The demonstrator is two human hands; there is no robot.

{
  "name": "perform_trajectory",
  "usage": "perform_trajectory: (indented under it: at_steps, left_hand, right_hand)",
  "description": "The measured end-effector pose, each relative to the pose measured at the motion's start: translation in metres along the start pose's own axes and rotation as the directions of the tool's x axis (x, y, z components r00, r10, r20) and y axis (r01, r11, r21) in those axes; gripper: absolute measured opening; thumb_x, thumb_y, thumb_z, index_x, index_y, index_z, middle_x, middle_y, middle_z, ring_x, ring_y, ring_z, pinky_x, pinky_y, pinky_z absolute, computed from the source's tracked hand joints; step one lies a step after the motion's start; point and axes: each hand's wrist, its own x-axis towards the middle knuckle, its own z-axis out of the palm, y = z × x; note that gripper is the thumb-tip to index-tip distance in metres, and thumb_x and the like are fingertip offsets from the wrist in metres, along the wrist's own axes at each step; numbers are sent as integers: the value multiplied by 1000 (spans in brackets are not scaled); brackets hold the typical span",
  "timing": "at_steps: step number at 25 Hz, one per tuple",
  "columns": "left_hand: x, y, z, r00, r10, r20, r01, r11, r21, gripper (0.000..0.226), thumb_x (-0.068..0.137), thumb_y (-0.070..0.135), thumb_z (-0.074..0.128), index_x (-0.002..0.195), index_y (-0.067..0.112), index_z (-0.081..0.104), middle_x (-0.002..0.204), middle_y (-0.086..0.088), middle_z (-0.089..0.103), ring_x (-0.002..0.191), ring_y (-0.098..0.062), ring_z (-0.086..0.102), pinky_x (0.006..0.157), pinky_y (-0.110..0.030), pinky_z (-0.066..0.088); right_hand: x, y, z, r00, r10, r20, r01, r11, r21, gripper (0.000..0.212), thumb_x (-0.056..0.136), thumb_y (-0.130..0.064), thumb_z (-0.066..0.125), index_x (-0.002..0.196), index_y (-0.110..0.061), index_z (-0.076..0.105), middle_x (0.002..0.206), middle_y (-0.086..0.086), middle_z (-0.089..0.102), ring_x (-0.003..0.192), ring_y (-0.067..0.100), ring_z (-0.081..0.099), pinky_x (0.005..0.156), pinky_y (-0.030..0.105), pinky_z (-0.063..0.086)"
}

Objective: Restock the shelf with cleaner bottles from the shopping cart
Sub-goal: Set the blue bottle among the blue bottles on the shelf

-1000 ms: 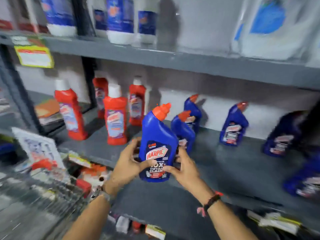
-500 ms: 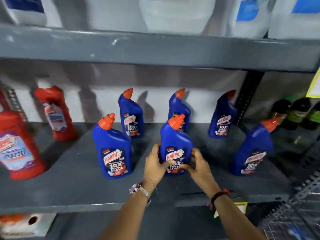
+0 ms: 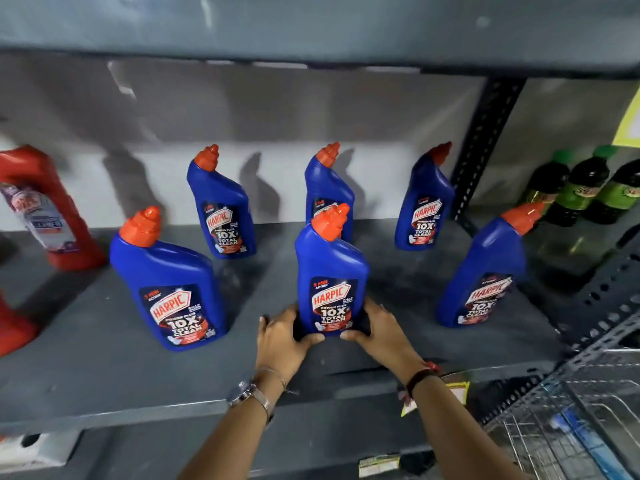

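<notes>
— What fills the frame here?

— The grey metal shelf (image 3: 104,368) I am stocking, running edge to edge under another grey deck. At the lower right sits the wire shopping cart (image 3: 581,420), its mesh just beside the shelf's perforated upright.

— And what stands on that shelf?

— Six blue Harpic bottles with orange caps, all upright, in two rows. Front row: the front-left bottle (image 3: 169,285), the centre bottle (image 3: 330,275) and the front-right bottle (image 3: 485,271). Back row, near the white wall: the back-left bottle (image 3: 221,209), the back-centre bottle (image 3: 327,181), partly hidden behind the centre one, and the back-right bottle (image 3: 424,206). A red bottle (image 3: 45,209) leans at the far left; dark green-labelled bottles (image 3: 585,188) stand beyond the upright on the right.

— Where are your hands?

— Both on the centre bottle, low down. My left hand (image 3: 282,336) wraps its left side, thumb under the label's lower edge; my right hand (image 3: 379,327) clasps the right side the same way. I cannot tell whether its base touches the shelf. It stands between its front-row neighbours, apart from each.

— Anything smaller?

— A wristwatch (image 3: 247,393) on my left wrist, a dark band (image 3: 420,375) on my right.
</notes>
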Motion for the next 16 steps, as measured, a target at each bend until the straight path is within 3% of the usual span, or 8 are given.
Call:
perform_trajectory:
  at_steps: [4, 11, 16]
  left_hand:
    - [-4, 3, 8, 999, 43, -11, -42, 997, 61, 47, 68, 36, 71, 107, 19, 52, 104, -2, 69, 104, -23, 57, 108, -46, 27]
    - [-4, 1, 8, 998, 60, -33, -58, 996, 63, 44, 62, 35, 76, 97, 18, 55, 96, -1, 70, 96, -22, 60, 106, -50, 30]
    - [-3, 0, 8, 997, 74, -25, -72, 995, 63, 47, 62, 37, 76, 101, 21, 55, 99, 1, 70, 99, -19, 59, 108, -48, 28]
  right_hand:
    - [-9, 9, -6, 999, -11, -46, 10, 1000, -28, 55, 72, -18, 74, 119, -10, 47, 119, 12, 60, 114, 27, 49, 99, 41, 41]
    - [-13, 11, -8, 997, -20, -74, 17, 999, -33, 54, 71, -22, 75, 117, -11, 49, 115, 12, 61, 108, 25, 53, 87, 32, 42]
    - [-13, 7, -11, 999, 2, -50, -4, 999, -47, 54, 71, -23, 75, 116, -11, 49, 114, 12, 61, 107, 25, 54, 82, 27, 39]
